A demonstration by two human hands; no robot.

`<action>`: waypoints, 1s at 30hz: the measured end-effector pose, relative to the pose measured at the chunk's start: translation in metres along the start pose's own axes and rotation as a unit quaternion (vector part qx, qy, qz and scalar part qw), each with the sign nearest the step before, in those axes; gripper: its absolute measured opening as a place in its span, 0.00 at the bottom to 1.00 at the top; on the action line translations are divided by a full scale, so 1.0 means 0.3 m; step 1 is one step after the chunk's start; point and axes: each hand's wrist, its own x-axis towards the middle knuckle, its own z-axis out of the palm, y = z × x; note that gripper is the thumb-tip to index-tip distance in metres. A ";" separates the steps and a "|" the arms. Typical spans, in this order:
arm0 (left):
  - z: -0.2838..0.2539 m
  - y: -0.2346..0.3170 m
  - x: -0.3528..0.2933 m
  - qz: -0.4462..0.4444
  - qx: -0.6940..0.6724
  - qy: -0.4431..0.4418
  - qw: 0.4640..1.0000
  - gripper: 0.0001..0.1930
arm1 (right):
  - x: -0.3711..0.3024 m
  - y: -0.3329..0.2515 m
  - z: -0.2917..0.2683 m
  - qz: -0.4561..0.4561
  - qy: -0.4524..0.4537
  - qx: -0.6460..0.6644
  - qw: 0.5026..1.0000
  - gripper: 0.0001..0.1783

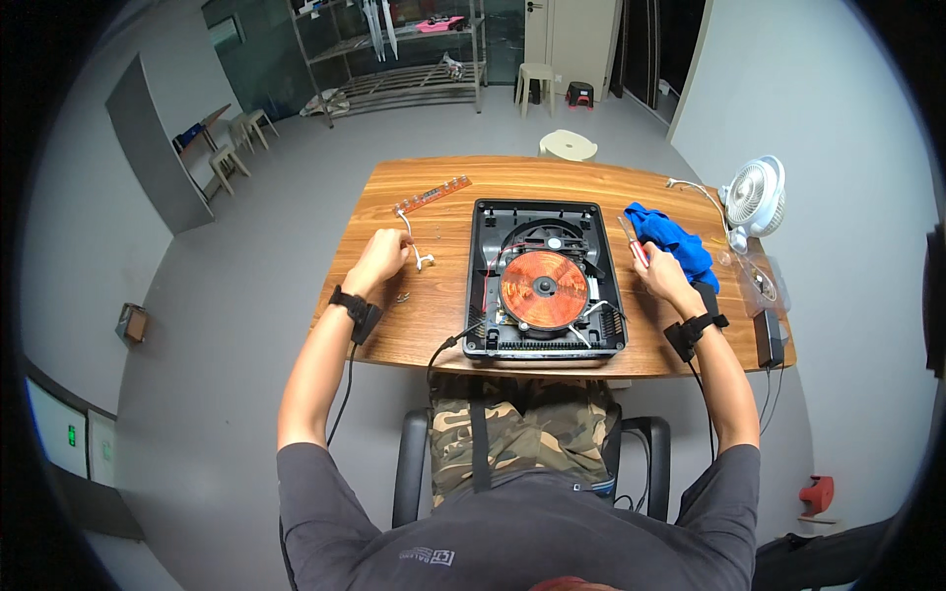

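Seated person at a wooden desk (394, 340), both forearms in from the near edge, black wrist straps on each.

Opened induction cooker (545, 279) sits mid-desk, toward the near edge; its front overhangs or meets that edge, hard to tell which. Top cover off. Black tray-like base, copper-coloured round coil (544, 289) in the centre, a fan housing behind it toward the far edge, thin wires red and white running across the inside. Black power cord leaves the near-left corner of the base and drops over the desk edge.

Left hand (380, 258): curled loosely, fingers pinching a thin white wire with a small connector (422, 260) that trails toward the cooker. Hand rests on the desk's left part, apart from the cooker. Bare wood around it; a narrow reddish circuit strip (434, 196) lies beyond, near the far-left corner.

Right hand (662, 273): closed round a screwdriver with a red handle (637, 248), shaft pointing toward the far edge, just beside the cooker's right wall.

Right part of the desk is crowded: blue cloth (680, 241) touching the right hand's far side, small white fan (755, 197) at the right edge, clear plastic bag (757, 278) with small parts inside (too small to tell), black adapter block (768, 337) near the near-right corner
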 end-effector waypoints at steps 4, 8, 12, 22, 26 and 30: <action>0.034 0.024 0.097 0.018 0.037 -0.023 0.999 0.13 | -0.008 -0.155 -0.124 -0.069 -0.010 0.106 0.992 0.18; 0.119 0.016 0.200 0.060 0.039 -0.028 0.997 0.10 | 0.009 -0.215 -0.120 -0.168 0.027 0.123 0.978 0.19; 0.151 0.053 0.229 0.062 0.049 -0.041 0.996 0.05 | -0.037 -0.308 -0.147 -0.185 -0.008 0.118 0.976 0.19; 0.170 0.072 0.202 0.024 0.037 -0.059 0.997 0.09 | -0.046 -0.346 -0.117 -0.183 -0.009 0.115 0.976 0.18; 0.188 0.050 0.219 0.038 0.096 -0.055 0.993 0.11 | -0.051 -0.354 -0.112 -0.179 -0.024 0.118 0.976 0.19; 0.238 -0.016 0.231 0.118 0.173 0.023 0.977 0.04 | -0.056 -0.360 -0.106 -0.193 -0.011 0.122 0.974 0.19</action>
